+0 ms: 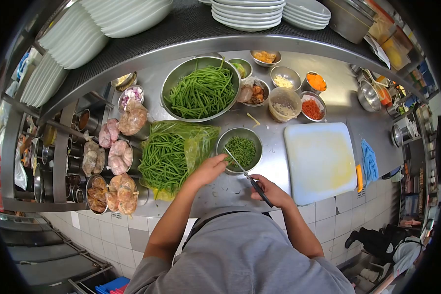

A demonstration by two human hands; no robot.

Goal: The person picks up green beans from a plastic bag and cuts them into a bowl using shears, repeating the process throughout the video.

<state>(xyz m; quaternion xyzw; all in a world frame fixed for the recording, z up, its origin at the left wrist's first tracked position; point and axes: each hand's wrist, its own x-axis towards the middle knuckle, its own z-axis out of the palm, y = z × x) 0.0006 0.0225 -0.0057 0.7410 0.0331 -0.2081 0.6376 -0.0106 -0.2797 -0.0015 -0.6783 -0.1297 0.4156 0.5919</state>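
Note:
My right hand is closed round the black handles of scissors, whose blades reach over a steel bowl of small cut green pieces. At the bowl's left rim, my left hand has its fingers pressed together near the blade tips; what they hold, if anything, is too small to make out. Long green beans lie in an open plastic bag left of the bowl. Behind them, a large steel bowl holds more long green beans.
A white cutting board lies at the right, beside an orange-handled tool and a blue cloth. Small bowls of ingredients stand behind. Bagged meat is at the left. A shelf with plates overhangs the back. Another person is at the lower right.

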